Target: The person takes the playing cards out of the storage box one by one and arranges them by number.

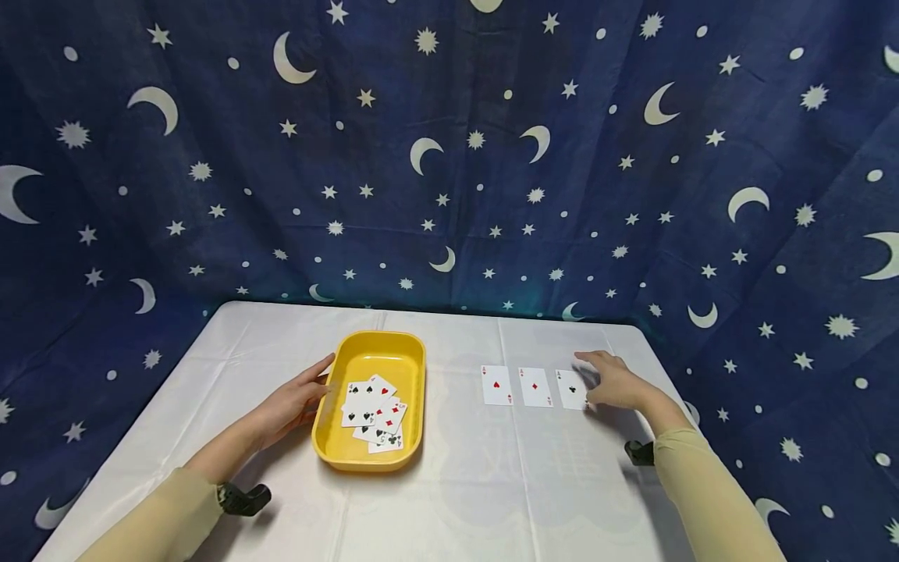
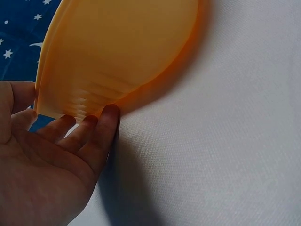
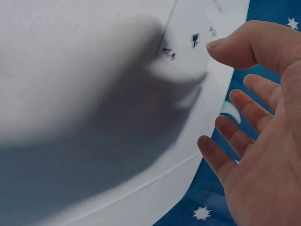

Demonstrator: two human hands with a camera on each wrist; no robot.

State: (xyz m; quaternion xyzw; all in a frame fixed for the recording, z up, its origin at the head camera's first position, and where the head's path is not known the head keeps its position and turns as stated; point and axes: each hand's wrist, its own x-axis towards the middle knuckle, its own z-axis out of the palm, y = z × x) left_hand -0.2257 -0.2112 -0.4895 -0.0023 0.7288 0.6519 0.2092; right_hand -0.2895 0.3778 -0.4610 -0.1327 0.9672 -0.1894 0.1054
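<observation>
On the left, my left hand (image 1: 295, 400) holds the side of a yellow tray (image 1: 327, 457). In the left wrist view its fingers (image 2: 107, 134) lie against the tray's outer wall, and the thumb is at the rim. Several playing cards (image 1: 360, 407) lie overlapping and face up inside the tray. To the right, my right hand (image 1: 620, 382) hovers at the ace of clubs (image 1: 567, 388), covering part of its right side in the head view. The right wrist view has the thumb and fingers (image 3: 218, 155) spread apart, holding nothing.
The ace of hearts (image 1: 496, 394) and the ace of diamonds (image 1: 535, 396) lie face up in a row left of the ace of clubs. A white cloth covers the table (image 1: 463, 499). Behind hangs a dark blue curtain (image 1: 463, 78) with moons and stars.
</observation>
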